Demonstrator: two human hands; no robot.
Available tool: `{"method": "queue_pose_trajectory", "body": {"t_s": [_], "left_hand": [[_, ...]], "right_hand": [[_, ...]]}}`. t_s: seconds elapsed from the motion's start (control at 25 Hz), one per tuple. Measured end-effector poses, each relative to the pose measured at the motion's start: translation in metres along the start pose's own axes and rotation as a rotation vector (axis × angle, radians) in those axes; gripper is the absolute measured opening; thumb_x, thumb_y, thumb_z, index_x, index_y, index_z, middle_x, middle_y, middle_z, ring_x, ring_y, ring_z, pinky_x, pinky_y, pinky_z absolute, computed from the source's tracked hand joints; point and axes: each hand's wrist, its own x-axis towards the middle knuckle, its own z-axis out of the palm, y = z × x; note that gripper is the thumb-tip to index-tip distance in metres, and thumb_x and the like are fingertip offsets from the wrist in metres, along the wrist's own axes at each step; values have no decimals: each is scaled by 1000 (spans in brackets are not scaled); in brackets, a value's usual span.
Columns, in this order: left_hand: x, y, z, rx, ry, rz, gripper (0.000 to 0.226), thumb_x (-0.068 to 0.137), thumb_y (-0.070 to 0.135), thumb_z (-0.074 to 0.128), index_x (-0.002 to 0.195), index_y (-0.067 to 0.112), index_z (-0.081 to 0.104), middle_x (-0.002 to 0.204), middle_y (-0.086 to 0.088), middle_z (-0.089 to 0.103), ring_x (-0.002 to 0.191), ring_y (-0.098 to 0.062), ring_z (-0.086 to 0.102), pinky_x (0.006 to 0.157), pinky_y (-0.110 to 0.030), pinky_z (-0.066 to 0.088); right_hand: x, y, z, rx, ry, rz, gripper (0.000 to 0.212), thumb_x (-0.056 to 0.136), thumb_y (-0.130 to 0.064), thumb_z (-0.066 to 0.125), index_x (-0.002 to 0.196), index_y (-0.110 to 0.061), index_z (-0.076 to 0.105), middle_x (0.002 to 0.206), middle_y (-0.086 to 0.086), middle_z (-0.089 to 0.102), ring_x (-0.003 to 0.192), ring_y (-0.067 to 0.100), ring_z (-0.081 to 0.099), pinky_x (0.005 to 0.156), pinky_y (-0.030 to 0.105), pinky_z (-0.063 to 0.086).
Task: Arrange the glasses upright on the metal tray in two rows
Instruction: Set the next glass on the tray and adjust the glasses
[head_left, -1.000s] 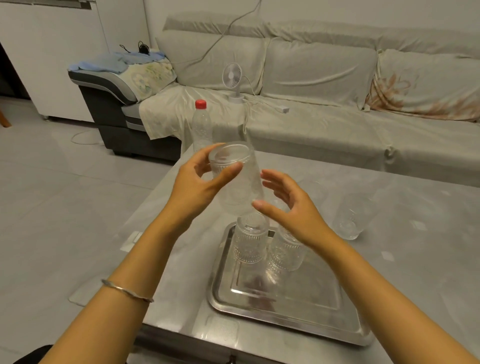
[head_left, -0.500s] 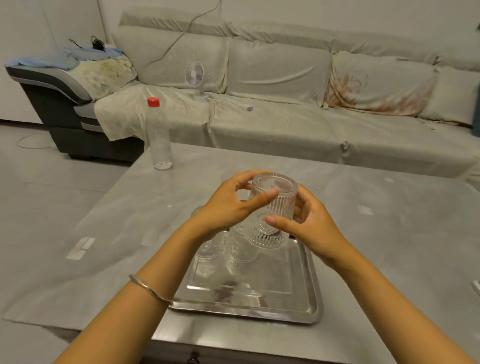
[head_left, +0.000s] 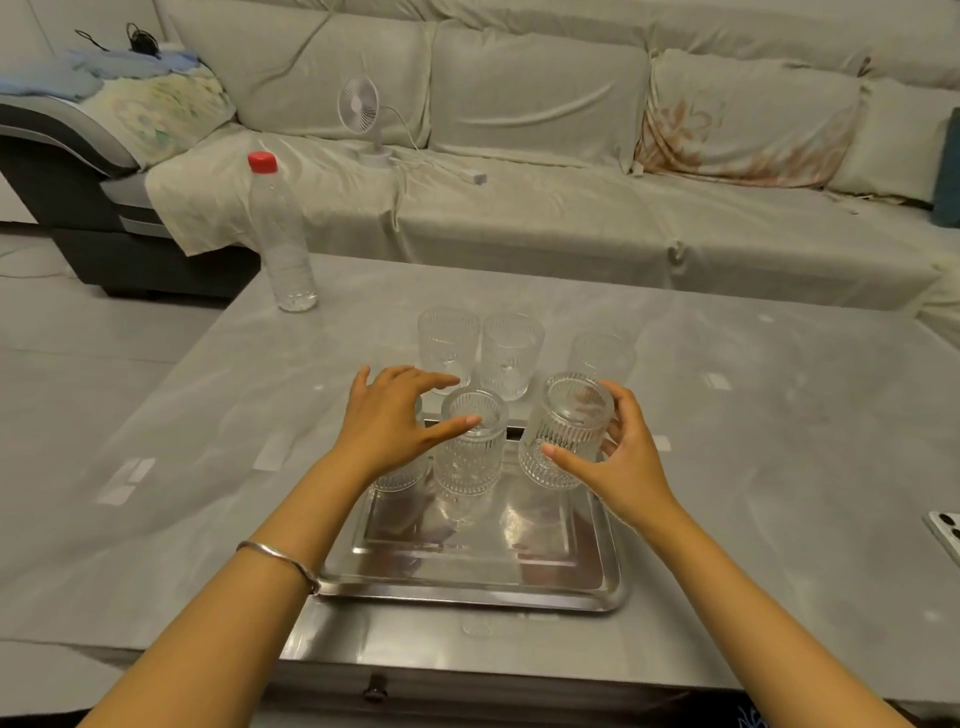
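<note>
My metal tray (head_left: 467, 590) sits nearest; over its far end my right hand (head_left: 618, 467) grips a ribbed glass (head_left: 563, 431) – left hand (head_left: 387, 421) spread open, empty, beside an upright glass (head_left: 470, 447) – three more glasses (head_left: 511, 353) stand beyond

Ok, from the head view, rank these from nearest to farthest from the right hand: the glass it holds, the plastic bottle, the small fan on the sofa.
1. The held glass, in the right hand over the tray's right side.
2. The plastic bottle, far left on the table.
3. The small fan, back on the sofa, beyond the table.
</note>
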Motion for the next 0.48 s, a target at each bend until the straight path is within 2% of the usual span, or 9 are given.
{"method": "queue_pose_trajectory", "body": {"t_s": [0.2,0.48], "left_hand": [[0,1,1,-18,8,-11,74,63,80,40,121,39,57,123,13,64,135,-15,39,117,-49,7],[0,1,1,-28,22,-2,67,68,76,46,122,38,57,119,13,66,133,-14,40,117,-47,10]], "right_hand": [[1,17,12,-3,-1,5,83,62,-26,87,127,-35,38,132,-9,50,121,15,54,102,35,48],[-1,29,21,14,-8,17,81,61,-28,88,125,-37,40,131,-9,53,120,15,55,103,41,48]]}}
